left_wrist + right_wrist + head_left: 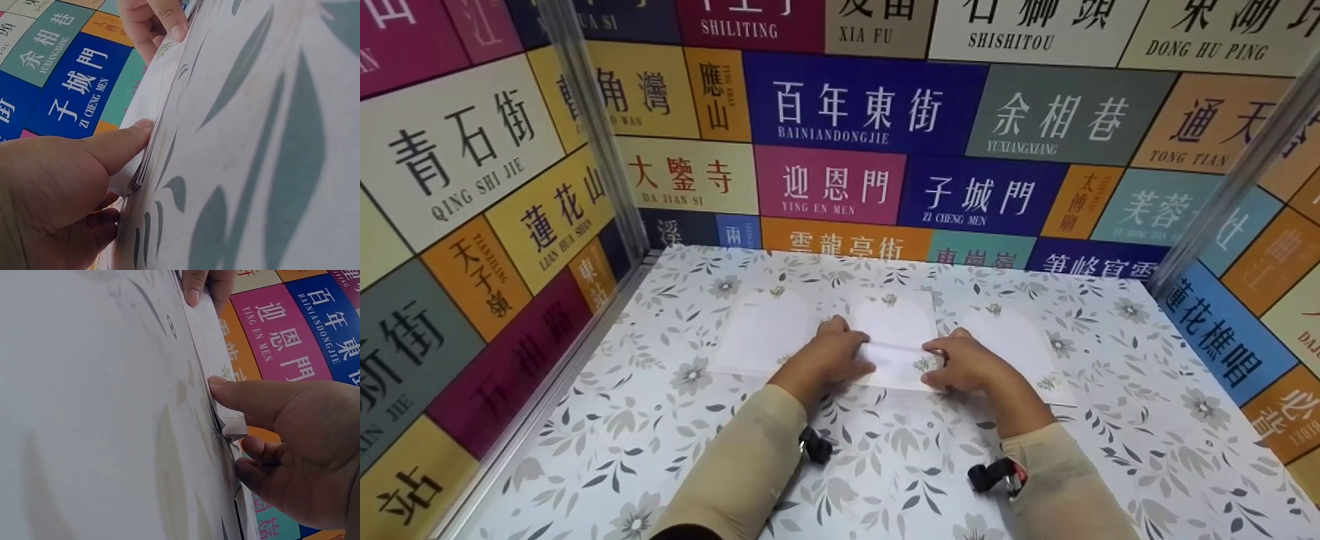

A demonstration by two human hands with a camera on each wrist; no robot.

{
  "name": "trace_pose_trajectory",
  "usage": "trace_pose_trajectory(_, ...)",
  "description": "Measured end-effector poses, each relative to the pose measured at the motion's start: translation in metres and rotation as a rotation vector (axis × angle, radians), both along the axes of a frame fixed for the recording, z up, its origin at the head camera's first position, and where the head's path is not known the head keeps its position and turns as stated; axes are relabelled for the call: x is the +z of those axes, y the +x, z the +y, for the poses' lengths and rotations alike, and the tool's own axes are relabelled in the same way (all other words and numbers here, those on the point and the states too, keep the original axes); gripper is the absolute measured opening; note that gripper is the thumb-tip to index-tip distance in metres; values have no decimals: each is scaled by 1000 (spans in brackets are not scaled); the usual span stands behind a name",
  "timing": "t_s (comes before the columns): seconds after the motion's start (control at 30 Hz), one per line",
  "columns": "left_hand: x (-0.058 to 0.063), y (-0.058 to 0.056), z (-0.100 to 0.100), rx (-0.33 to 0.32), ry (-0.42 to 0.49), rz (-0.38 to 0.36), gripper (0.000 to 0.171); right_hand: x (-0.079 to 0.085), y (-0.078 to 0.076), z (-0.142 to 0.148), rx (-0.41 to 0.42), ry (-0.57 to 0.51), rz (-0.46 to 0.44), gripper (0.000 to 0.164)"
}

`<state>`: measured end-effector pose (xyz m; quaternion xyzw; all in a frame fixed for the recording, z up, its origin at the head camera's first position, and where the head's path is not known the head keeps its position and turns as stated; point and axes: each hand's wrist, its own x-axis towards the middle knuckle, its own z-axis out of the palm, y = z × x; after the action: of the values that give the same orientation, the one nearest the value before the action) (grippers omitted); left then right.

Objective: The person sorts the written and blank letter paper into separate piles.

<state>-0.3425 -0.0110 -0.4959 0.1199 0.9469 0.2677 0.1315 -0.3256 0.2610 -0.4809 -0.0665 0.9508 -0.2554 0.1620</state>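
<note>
A white sheet of letter paper (894, 315), printed with a small floral sprig near its top, lies between my hands, and a band across its lower part is bent up. My left hand (831, 352) pinches its left side, the thumb on top of the paper edge (143, 160) in the left wrist view. From the other side my right hand (962, 362) pinches the paper, thumb over the edge and the other fingers curled beside it. Stacked thin paper edges (216, 419) and a bent-up corner show by the right thumb.
A similar pale sheet (765, 330) lies on the left and another sheet (1009, 341) on the right. The floral-patterned tabletop (705, 442) meets walls of colourful street-name signs (862, 105) at the back and sides. Clear upright edges (607, 135) stand at the corners.
</note>
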Motion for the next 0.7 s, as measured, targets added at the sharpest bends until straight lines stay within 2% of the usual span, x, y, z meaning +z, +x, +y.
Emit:
trace_pose_trajectory(0.33,1,2,2,28,-26,-2,59,-1,0,3,23,9,41,66)
trace_pose_trajectory(0.57,2,5,0,-23,-100,68,58,-1,0,4,74,12,70,65)
trace_pose_trajectory(0.7,2,6,1,-13,-113,74,57,-1,0,4,64,9,61,65)
